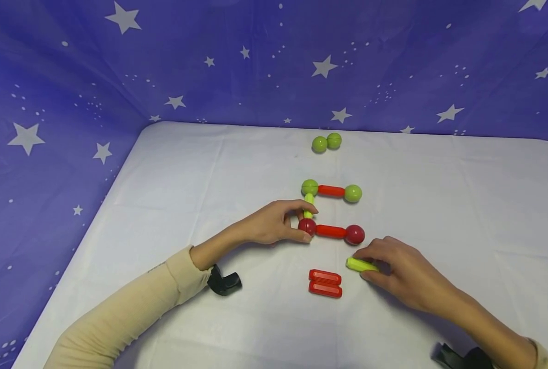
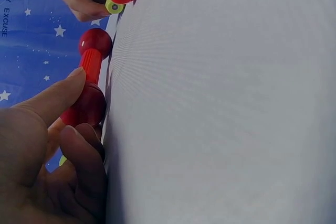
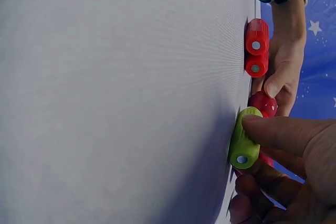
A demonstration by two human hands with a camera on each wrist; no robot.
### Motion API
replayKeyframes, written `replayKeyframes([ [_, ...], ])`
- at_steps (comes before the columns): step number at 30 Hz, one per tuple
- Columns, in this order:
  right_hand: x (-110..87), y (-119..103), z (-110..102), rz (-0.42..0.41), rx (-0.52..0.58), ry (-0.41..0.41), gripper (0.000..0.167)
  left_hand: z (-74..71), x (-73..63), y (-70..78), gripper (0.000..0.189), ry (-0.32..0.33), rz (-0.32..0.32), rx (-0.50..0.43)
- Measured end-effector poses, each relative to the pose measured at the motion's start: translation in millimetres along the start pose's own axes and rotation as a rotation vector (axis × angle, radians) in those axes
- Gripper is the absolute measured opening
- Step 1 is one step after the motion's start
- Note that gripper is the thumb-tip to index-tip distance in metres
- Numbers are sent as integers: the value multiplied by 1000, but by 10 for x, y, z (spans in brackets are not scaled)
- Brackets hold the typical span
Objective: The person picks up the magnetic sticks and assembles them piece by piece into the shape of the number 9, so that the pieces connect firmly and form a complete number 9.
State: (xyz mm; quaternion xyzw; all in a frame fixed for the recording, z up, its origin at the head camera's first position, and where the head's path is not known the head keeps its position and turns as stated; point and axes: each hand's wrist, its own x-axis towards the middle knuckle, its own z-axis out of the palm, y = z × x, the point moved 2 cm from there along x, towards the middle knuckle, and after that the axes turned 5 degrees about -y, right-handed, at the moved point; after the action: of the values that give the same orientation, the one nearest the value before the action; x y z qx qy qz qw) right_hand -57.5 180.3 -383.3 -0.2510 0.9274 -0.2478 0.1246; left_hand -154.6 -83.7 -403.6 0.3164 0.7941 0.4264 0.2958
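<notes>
My left hand (image 1: 269, 223) grips a dark red ball (image 1: 307, 226) at the near left corner of a joined stick-and-ball shape, with the thumb at its near side and fingers reaching over a yellow-green rod (image 1: 309, 199). A red rod (image 1: 331, 231) joins that ball to another dark red ball (image 1: 355, 234). On the far side, a second red rod (image 1: 331, 191) links two green balls (image 1: 353, 193). My right hand (image 1: 407, 277) pinches a loose yellow-green rod (image 3: 245, 140) between thumb and fingers, low over the table; a silvery disc shows in its end.
Two loose red rods (image 1: 325, 290) lie side by side, left of my right hand. Two more green balls (image 1: 319, 144) touch each other farther back. A white cloth (image 1: 237, 169) covers the table, and a blue star-patterned curtain (image 1: 274, 66) rises behind.
</notes>
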Motion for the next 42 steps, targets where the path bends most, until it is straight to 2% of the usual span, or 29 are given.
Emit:
replayKeyframes([
  [9,-6,6,-15,-64,9,33,34,0,-2,-2,54,3,-4,-3],
  [16,20,-37,-175,-95,84,42,39,0,-7,1,54,2,2,-4],
  [23,82,-78,-358,-125,43,102,42,-8,-6,3,54,2,7,3],
  [30,183,-9,-380,-172,23,139,43,-5,-2,-5,54,-1,4,-8],
  [35,243,41,-389,-139,7,121,42,-5,-7,3,54,-3,-1,-14],
  [42,278,73,-392,-110,46,75,45,-7,-5,4,54,-2,6,-8],
])
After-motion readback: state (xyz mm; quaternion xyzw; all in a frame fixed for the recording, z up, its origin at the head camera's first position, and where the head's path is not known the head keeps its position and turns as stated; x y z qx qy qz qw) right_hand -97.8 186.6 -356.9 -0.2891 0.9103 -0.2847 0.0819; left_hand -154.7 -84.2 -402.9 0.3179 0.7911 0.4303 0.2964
